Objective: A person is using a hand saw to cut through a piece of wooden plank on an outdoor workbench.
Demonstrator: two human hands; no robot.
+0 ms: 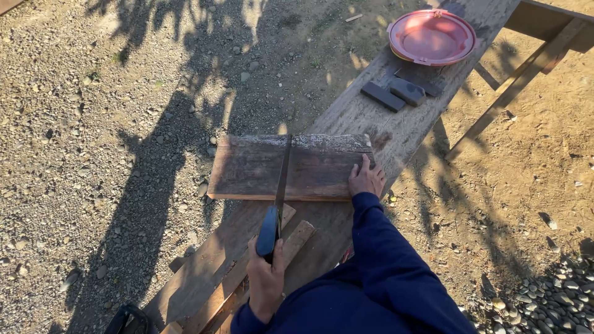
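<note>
A weathered brown board [247,168] lies crosswise on a long grey wooden bench [371,117]. The thin blade of a hand saw [283,170] runs across the middle of the board. My left hand [266,284] is closed around the saw's dark blue handle [268,232] at the board's near edge. My right hand [366,179], in a dark blue sleeve, presses flat on the board's right end near its near corner.
A round pink dish [432,37] sits at the bench's far end, with dark rectangular blocks [396,93] just in front of it. Short wood strips [298,238] lie under the saw handle. Gravel lies on the left and dirt on the right. A wooden frame [532,49] stands top right.
</note>
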